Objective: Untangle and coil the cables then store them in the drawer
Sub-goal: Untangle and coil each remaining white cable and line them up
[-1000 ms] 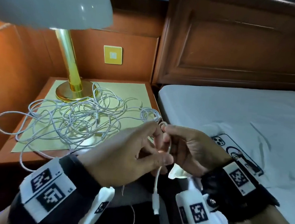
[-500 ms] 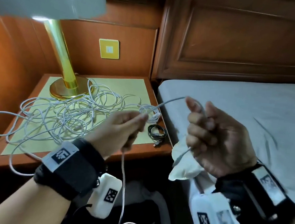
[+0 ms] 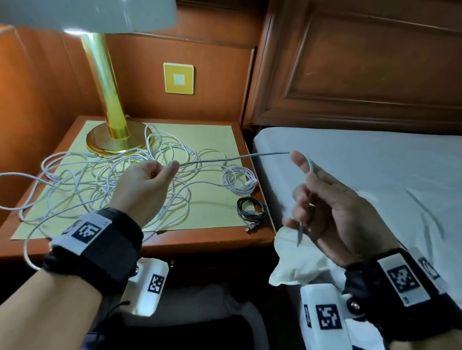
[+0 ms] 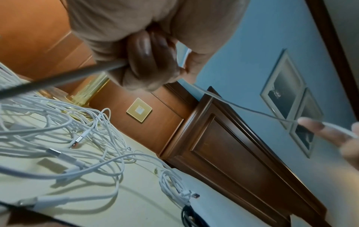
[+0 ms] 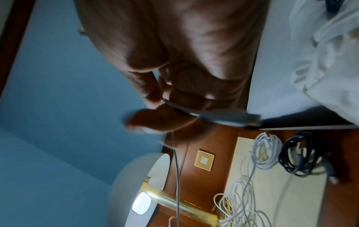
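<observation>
A white cable (image 3: 234, 158) runs taut between my two hands above the nightstand's right edge. My left hand (image 3: 166, 167) pinches it between thumb and curled fingers (image 4: 151, 61). My right hand (image 3: 304, 186) holds the other end: the cable bends over the forefinger and passes down through the curled fingers, and its plug (image 5: 223, 116) sticks out below them. Behind the left hand, a loose tangle of white cables (image 3: 98, 174) spreads over the yellow mat (image 3: 213, 137). A small coiled white cable (image 3: 237, 179) and a coiled black cable (image 3: 250, 211) lie at the mat's right side.
A brass lamp (image 3: 108, 125) with a wide white shade stands at the back left of the nightstand (image 3: 213, 240). One cable loop hangs over its left edge. The bed (image 3: 392, 175) lies to the right, with a crumpled white cloth (image 3: 297, 267) at its corner.
My hands, together at the nightstand's front corner a second ago, have drawn apart. The cable end that hung down below them is now stretched between them.
</observation>
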